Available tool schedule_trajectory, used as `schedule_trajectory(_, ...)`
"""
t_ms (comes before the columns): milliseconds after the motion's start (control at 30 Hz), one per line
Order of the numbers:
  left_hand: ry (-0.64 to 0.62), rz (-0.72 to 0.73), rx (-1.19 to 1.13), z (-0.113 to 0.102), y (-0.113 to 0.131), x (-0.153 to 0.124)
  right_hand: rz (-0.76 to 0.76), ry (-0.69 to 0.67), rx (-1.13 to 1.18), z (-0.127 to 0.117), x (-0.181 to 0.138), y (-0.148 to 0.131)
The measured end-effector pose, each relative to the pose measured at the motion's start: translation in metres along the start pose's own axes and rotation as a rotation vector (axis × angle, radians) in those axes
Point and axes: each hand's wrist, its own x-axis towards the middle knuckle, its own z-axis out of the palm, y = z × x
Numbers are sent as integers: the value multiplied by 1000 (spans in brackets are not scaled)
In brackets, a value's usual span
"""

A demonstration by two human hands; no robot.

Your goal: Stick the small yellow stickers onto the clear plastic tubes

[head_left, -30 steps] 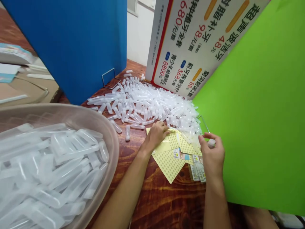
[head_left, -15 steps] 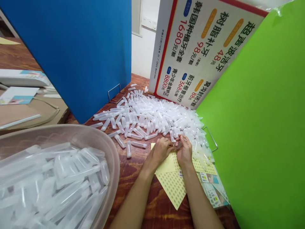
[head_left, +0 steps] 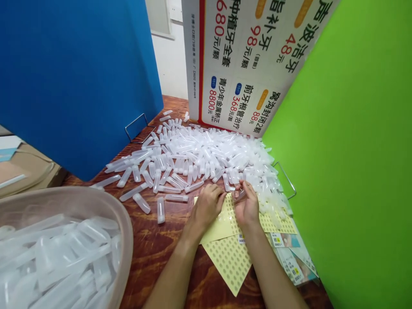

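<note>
Lower left of the frame: a translucent basin holding many frosted tubes; cardboard behind it. Upper left, a blue panel on a wire foot. The wood-grain counter shows between the basin and the forearms.

Centre: a broad heap of small capped tubes, strays lying off its left edge. Just below the heap, the left hand rests on the upper yellow sheet, thumb and forefinger close together; whether they pinch anything we cannot tell. A dotted yellow sheet slants out underneath, one corner pointing down the frame. Right beside, the right hand is curled around one clear tube, apart from the left fingertips.

Our reading: the step in hand is bringing a dot from the sheets to that tube. The next move seems to call for a fine pinch on the left and a steady tube on the right.

Upper centre to right, a price board, top cropped: we read 前牙根管治疗 368元/颗, 青少年金属矫正 8800元, 窝沟封闭2颗 88元, plus 48 and 98. Lower right, printed cards carry "1000"; finer print is too small. Far right, a green panel.
</note>
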Motion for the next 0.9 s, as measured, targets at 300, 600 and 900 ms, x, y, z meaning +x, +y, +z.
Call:
schedule_trajectory(300,-35,16,138,-11,14,-5,20,7,18,-1,0,-1)
schedule_trajectory(600,-24,-110,320,-6,10,-3,54,31,50,2,-2,-4)
schedule_trajectory(900,-51,-162,55,-8,6,-2,60,20,40,3,-4,-5)
